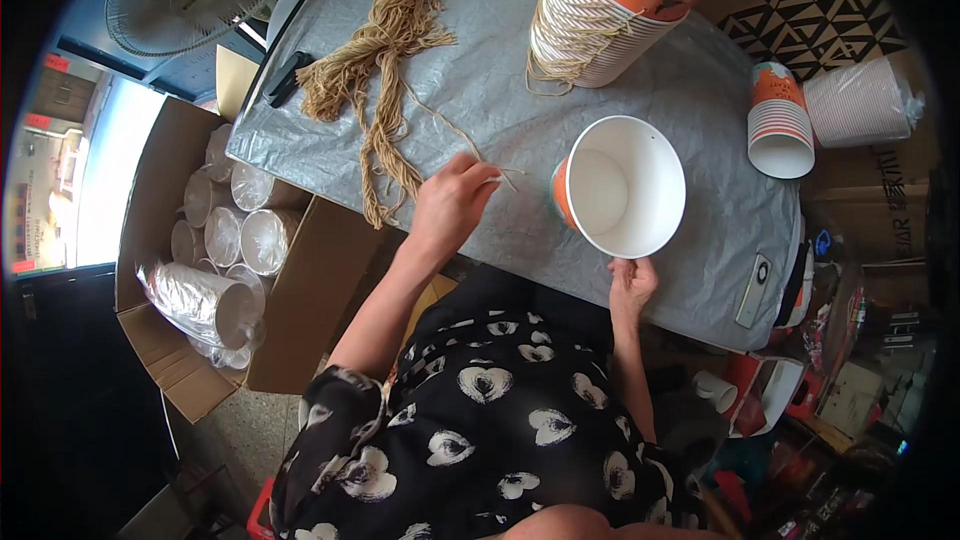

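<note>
My right hand (632, 283) grips a large paper bucket (650, 200) by its near side. The bucket is tilted so that its white inside faces up; a bit of orange outer wall shows on its left. One small dark hole sits near the far right of its rim. Left of the bucket, my left hand (452, 202) is closed in a pinch on a tan cord (448, 126), and a short end sticks out past the fingertips toward the bucket. Beyond that hand lies a loose bundle of tan cords (375, 45) on the grey covered table (500, 110).
A tall stack of orange-and-white buckets (600, 25), draped with cords, stands at the far side. A black-handled tool (288, 78) lies by the bundle. At right are smaller stacked cups (780, 130) and a whitish flat bar (754, 290). An open carton (300, 290) of wrapped cups stands left.
</note>
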The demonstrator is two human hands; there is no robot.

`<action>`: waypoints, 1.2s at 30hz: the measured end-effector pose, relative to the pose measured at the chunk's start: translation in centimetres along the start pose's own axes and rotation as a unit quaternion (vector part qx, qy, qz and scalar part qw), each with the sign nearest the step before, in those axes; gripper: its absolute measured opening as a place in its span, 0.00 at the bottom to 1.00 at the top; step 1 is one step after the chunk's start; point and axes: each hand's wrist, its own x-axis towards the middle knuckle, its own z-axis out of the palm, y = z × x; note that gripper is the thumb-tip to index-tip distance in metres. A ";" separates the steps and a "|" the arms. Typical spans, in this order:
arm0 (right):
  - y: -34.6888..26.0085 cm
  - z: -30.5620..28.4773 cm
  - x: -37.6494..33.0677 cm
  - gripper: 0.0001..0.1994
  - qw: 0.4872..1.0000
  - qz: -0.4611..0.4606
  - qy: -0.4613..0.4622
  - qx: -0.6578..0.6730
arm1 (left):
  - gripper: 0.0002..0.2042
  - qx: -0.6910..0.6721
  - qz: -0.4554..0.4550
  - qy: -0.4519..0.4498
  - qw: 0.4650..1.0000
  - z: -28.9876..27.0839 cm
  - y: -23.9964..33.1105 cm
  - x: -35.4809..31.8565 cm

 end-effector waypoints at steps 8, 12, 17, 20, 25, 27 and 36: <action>-1.9 2.0 -2.5 0.08 0.998 0.022 -0.046 0.027 | 0.06 0.015 -0.016 -0.066 0.998 4.4 -2.6 2.2; -3.4 3.8 -3.4 0.07 0.994 0.028 -0.090 0.053 | 0.04 -0.041 0.021 -0.028 0.999 3.2 -0.5 0.2; -7.2 5.1 -2.6 0.12 0.990 -0.049 -0.129 0.043 | 0.06 -0.117 -0.044 -0.078 0.989 2.4 3.8 -4.5; -9.6 5.5 -1.7 0.24 0.959 -0.001 -0.210 0.190 | 0.09 -0.155 -0.058 -0.110 0.980 1.9 5.3 -6.6; -8.7 5.1 -0.2 0.33 0.856 0.157 -0.344 0.353 | 0.08 -0.277 -0.091 -0.190 0.938 1.5 7.6 -7.5; -8.5 5.2 -0.5 0.37 0.850 0.187 -0.325 0.370 | 0.08 -0.401 -0.162 -0.213 0.876 1.9 8.2 -7.4; -9.4 3.0 -2.0 0.09 0.939 0.115 -0.229 0.230 | 0.15 -0.456 -0.281 -0.121 0.835 2.5 8.6 -5.3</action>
